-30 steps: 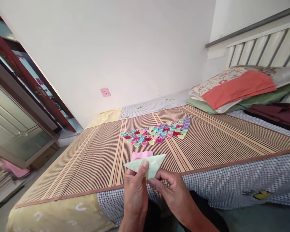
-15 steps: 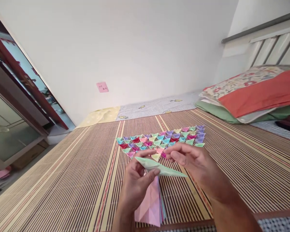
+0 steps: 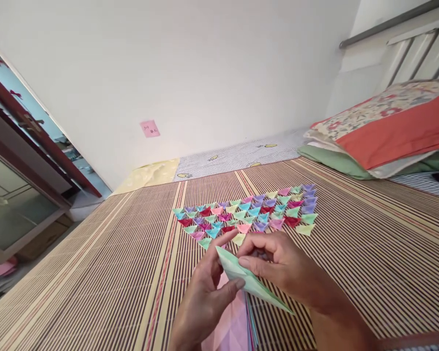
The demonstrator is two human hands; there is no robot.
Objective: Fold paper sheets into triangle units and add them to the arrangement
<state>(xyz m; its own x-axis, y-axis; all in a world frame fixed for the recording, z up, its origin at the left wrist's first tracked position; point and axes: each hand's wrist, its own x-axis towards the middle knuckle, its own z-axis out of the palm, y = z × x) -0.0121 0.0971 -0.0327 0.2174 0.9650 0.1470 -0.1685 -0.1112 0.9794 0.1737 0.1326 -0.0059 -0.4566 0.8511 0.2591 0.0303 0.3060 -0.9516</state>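
Observation:
A pale green folded paper (image 3: 254, 285), long and pointed at both ends, is held in front of me. My left hand (image 3: 208, 290) pinches it at the near side, thumb on top and fingers behind. My right hand (image 3: 278, 261) has its thumb and bent forefinger at the paper's upper edge, gripping it there. Below the hands lies a stack of coloured paper sheets (image 3: 229, 321), a pink one on top, partly hidden by my left hand. Beyond the hands, small folded paper pieces (image 3: 243, 207) in many colours stand in rows on the mat.
A striped bamboo mat (image 3: 106, 263) covers the bed. Pillows and folded bedding (image 3: 380, 131) lie at the right, near a white headboard (image 3: 420, 53). A pink note (image 3: 149, 128) sticks to the wall. At the left are a doorway and a glass-fronted cabinet (image 3: 7, 190).
My right hand has come in from the right and now grips the green paper's edge. The paper has moved nearer and tilts more steeply down to the right. The view has shifted slightly.

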